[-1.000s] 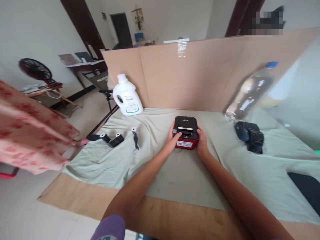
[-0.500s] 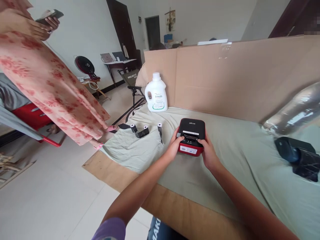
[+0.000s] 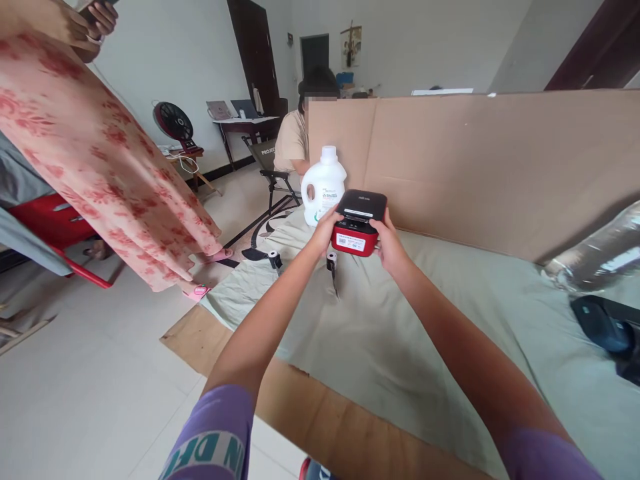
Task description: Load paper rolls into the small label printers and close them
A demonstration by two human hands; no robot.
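Note:
A small red-and-black label printer is held between my two hands, raised off the cloth-covered table. My left hand grips its left side with the thumb near the front slot. On the opposite side, my right hand has its thumb on the top front edge and fingers around the side. A white label strip lies across the slot, and a printed sticker is on the red front. Just behind the printer stands a white detergent jug, partly covered by it. Two black ribbon rolls, one below the printer and one farther left, rest on the cloth.
A tall cardboard panel stands along the table's back. Dark devices and a silvery wrapped package lie at the right. A person in a floral skirt stands at the left; another person sits behind the jug.
Both my hands have lifted the label printer up and away from me, toward the jug. The seated person has come into view beside the cardboard. My view has shifted slightly.

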